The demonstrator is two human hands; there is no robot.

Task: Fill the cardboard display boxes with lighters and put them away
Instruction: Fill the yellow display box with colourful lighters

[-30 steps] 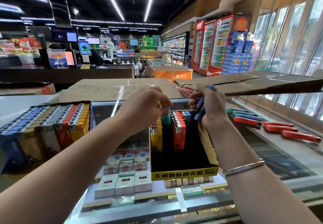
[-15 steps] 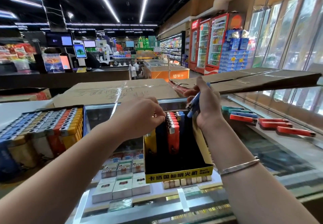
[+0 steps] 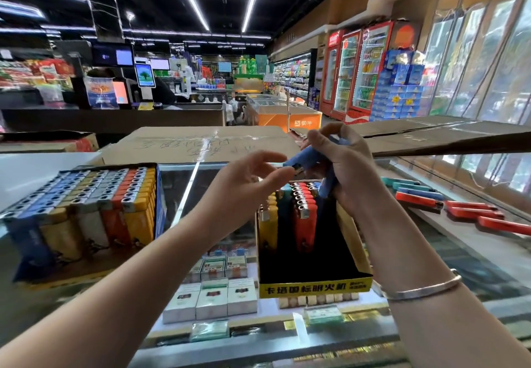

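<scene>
The right hand grips blue lighters above the box, which stands on the glass counter, its near half bare. The left hand, fingers loosely spread, reaches for one lighter's tip. A full box sits left; loose lighters lie right.

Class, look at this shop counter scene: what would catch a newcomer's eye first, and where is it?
At centre, the right hand grips blue lighters above a half-filled display box, the open left hand reaching for them. A full box sits left; loose red lighters lie right on the glass counter.
</scene>
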